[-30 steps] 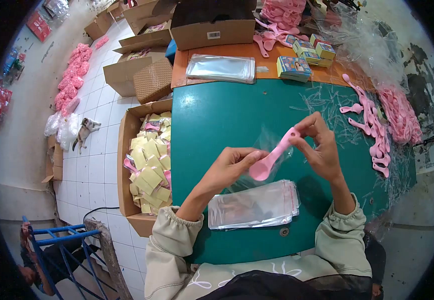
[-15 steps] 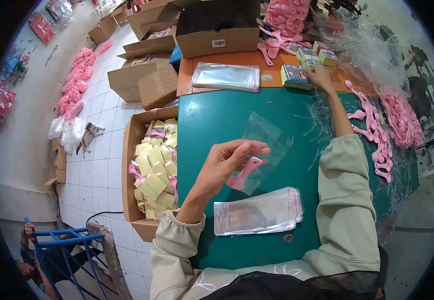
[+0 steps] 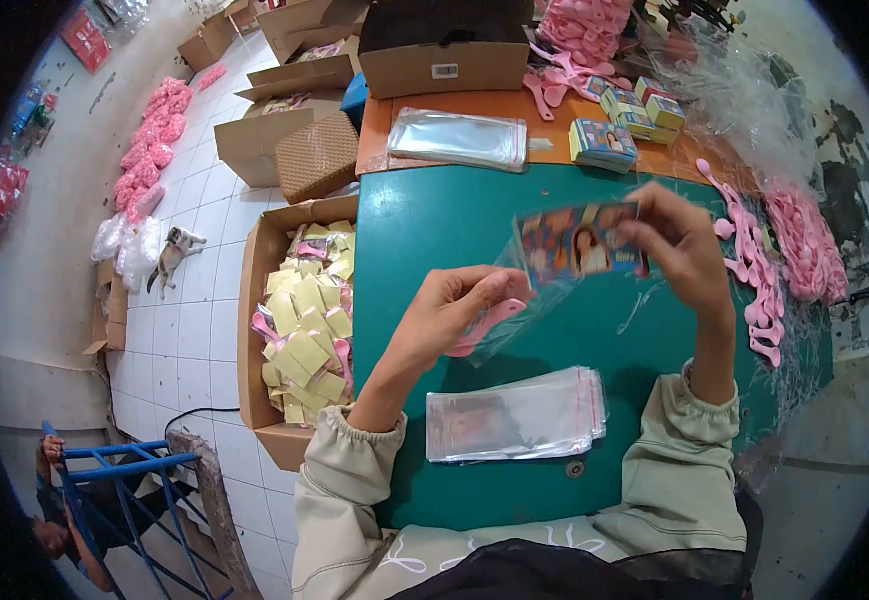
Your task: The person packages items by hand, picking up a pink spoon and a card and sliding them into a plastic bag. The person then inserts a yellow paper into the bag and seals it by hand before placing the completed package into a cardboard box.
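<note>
Above the green table [image 3: 405, 230], my left hand [image 3: 455, 310] pinches a clear plastic bag [image 3: 515, 325] that has a pink spoon [image 3: 495, 318] in it. My right hand [image 3: 680, 245] is closed on the right end of a printed card [image 3: 585, 243], whose left end is at the bag's mouth. Whether the card's edge is inside the bag is hard to tell. Below both hands lies a stack of clear bags [image 3: 515, 415]. Stacked cards [image 3: 603, 145] sit on the orange surface behind my right hand.
At left stands a carton [image 3: 300, 350] of packed yellow cards and pink spoons. More clear bags [image 3: 460, 138] and a brown box [image 3: 445, 65] are at the back. Pink spoons [image 3: 750, 265] lie at right. On the floor are a cat [image 3: 173, 258] and, lower left, a person [image 3: 80, 520].
My right hand has come back from the card stacks with a card and brought it to the bag. My left hand still holds the bag, which has tilted.
</note>
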`<state>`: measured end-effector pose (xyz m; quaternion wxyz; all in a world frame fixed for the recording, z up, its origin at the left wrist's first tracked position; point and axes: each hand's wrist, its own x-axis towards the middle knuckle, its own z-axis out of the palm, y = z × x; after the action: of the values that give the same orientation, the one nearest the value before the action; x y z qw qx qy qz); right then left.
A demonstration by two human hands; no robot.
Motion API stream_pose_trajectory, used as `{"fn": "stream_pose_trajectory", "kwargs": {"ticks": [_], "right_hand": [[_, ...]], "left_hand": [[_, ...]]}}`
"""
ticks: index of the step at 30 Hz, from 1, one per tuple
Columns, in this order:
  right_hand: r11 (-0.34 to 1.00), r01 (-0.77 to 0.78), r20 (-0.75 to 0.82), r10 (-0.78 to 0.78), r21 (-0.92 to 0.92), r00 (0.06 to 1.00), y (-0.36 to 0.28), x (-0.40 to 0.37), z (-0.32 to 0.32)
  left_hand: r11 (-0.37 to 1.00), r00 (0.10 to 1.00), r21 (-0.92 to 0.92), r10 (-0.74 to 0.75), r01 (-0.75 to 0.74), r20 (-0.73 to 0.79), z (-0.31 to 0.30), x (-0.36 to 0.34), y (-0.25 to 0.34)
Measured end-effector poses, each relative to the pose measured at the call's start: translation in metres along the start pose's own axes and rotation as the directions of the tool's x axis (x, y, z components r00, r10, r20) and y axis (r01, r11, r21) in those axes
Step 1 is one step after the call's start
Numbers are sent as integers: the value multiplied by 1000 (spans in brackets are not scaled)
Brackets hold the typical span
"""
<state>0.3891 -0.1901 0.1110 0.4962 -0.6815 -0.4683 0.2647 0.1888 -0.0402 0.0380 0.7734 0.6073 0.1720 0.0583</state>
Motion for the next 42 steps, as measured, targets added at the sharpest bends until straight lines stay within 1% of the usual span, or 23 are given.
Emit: {"fn": "stream_pose_trajectory", "kwargs": {"ticks": [1, 3, 4, 7, 10, 13, 16, 19, 20, 23, 26, 28, 29, 31, 32, 35, 38, 41, 42], "right_hand": [[997, 10, 39, -7, -76, 999, -3, -7, 1], [973, 44, 121, -17, -225, 992, -8, -17, 1], [961, 41, 92, -16, -273, 996, -13, -18, 2], [891, 161, 82, -140, -425, 987, -18, -23, 2], [866, 177, 64, -167, -468, 984, -25, -28, 3], [865, 193, 74, -180, -463, 981, -26, -31, 7], [939, 105, 212, -35, -328, 977, -13, -28, 11], [929, 111, 433, 57, -353, 900, -3, -20, 18], [919, 150, 437, 27, -364, 899, 4, -20, 22], [906, 350, 355, -255, -238, 900, 33, -18, 38], [968, 127, 431, -22, -217, 902, 34, -17, 35], [944, 130, 341, -20, -303, 940, 43, -14, 33], [930, 126, 292, -21, -344, 956, 48, -12, 31], [961, 4, 232, 64, -278, 971, 57, -8, 25], [969, -56, 206, 107, -242, 973, 60, -6, 23], [997, 21, 315, 3, -72, 949, 65, -4, 24], [967, -236, 396, 257, -101, 882, 56, -3, 17], [977, -198, 322, 161, 85, 933, 65, -5, 20], [984, -161, 303, 133, 71, 944, 65, -5, 21]], "left_hand": [[998, 999, 44, -35, 33, 37, 0, -1, 1], [996, 997, 75, 47, -51, 60, 1, 1, -7], [991, 994, 90, 90, -96, 69, 2, 2, -9], [975, 977, 87, 195, -202, 88, 7, -2, -7], [987, 987, 52, 147, -150, 66, 12, -6, 0], [981, 997, 179, 63, -68, 34, 11, -4, -2], [966, 987, 215, 127, -144, 94, 14, 2, -12], [937, 958, 234, 220, -260, 183, 24, 5, -9], [925, 965, 293, 196, -241, 175, 26, 5, -7], [864, 982, 469, 136, -183, 134, 28, 6, -3], [768, 994, 631, 85, -111, 71, 25, 5, -6], [687, 998, 724, 37, -59, 46, 16, 3, -6], [757, 996, 650, 31, -75, 79, 6, 3, -11], [870, 988, 484, 28, -99, 152, -19, 6, -29], [953, 986, 289, 44, -89, 160, -25, 4, -36], [974, 990, 199, 84, -105, 115, -27, 2, -37], [987, 988, 113, 100, -113, 116, -20, -1, -29], [987, 966, 60, 135, -152, 219, -26, -2, -34], [987, 973, 61, 137, -151, 188, -26, -2, -35]]}}
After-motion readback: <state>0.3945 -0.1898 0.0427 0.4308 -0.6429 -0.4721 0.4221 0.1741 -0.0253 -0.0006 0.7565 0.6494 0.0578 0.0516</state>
